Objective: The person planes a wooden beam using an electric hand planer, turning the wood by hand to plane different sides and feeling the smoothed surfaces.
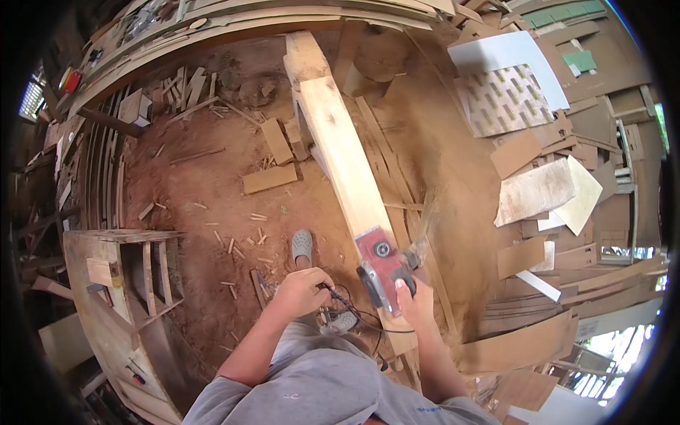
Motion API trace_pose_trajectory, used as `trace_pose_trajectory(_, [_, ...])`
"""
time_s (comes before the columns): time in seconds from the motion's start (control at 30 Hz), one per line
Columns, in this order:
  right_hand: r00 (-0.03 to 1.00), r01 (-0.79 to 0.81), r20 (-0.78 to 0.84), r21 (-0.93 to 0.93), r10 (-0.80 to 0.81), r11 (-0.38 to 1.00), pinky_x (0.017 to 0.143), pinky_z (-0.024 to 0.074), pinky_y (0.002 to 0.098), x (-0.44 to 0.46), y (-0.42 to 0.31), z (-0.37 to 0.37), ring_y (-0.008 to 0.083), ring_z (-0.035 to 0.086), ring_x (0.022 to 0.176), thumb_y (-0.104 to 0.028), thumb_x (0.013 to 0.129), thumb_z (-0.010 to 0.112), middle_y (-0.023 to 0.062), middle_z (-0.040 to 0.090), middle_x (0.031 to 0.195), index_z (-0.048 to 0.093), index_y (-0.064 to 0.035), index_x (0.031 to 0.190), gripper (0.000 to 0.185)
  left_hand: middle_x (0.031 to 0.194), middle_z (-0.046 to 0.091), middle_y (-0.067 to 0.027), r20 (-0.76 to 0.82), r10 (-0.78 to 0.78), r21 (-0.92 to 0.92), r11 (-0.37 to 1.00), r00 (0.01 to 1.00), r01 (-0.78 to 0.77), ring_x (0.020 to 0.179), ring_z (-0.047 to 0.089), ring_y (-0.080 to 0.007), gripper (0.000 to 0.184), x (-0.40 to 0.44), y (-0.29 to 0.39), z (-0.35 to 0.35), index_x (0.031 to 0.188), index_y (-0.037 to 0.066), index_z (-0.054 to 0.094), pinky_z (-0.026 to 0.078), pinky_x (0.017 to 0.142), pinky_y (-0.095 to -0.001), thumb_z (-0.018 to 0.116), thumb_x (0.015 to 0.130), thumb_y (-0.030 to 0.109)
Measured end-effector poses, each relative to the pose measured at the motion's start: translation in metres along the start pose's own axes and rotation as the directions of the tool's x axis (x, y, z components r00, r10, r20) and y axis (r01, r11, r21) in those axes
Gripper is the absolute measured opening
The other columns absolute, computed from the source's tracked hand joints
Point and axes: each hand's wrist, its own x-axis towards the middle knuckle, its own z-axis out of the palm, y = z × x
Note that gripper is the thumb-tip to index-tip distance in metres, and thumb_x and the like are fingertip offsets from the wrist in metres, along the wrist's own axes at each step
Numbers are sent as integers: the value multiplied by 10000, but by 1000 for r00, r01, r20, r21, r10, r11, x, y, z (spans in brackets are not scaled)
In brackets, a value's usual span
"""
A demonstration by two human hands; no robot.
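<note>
A long pale wooden board (340, 152) runs from the top centre down to the person's body. On its near part rests a red power tool (375, 258) with a black round knob and a black handle. My right hand (414, 301) is wrapped round that handle, thumb on top. To the left of the board, my left hand (306, 292) pinches a black cable (343, 301), which loops across the near end of the board to the right side.
A wooden cabinet frame (106, 283) stands at the left. Wood scraps (269, 177) lie on the dirt floor, near a shoe (302, 244). Stacked sheets and a patterned panel (506, 99) fill the right. Long planks (248, 30) cross the top.
</note>
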Motion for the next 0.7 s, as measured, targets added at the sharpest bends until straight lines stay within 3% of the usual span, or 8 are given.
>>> trace_pose_trajectory(0.43, [983,182,-17,-60,-183,982,474,432,311,298,-170,116,115,568,493,-484,1085,681,17,599,596,686,-34,808,529,977,771,-112,-127,-82,-64,995,989,74,881,791,-306,138,69,-53,-107,1020,81,756,642,758,-397,760,888,42])
trace_pose_trajectory(0.53, [995,96,-8,-108,-98,990,753,543,489,349,-216,139,378,727,771,-505,1076,644,237,718,793,750,30,948,560,987,776,-115,-149,-110,-67,993,983,101,879,796,-301,127,77,-56,-119,1019,75,754,644,755,-395,772,896,50])
trace_pose_trajectory(0.63, [993,112,-27,-88,-114,990,844,571,507,410,-241,168,453,769,939,-562,1063,633,275,769,917,795,15,1015,601,1021,780,-123,-173,-129,-67,991,977,119,887,804,-296,143,79,-62,-124,1037,65,748,652,768,-391,799,904,53])
trace_pose_trajectory(0.7, [978,199,-53,-87,-204,976,829,589,502,447,-265,186,437,781,912,-578,1055,635,270,774,894,800,25,1000,627,1022,780,-134,-188,-140,-73,989,972,128,892,802,-305,175,78,-62,-124,1057,56,755,653,774,-395,823,897,39])
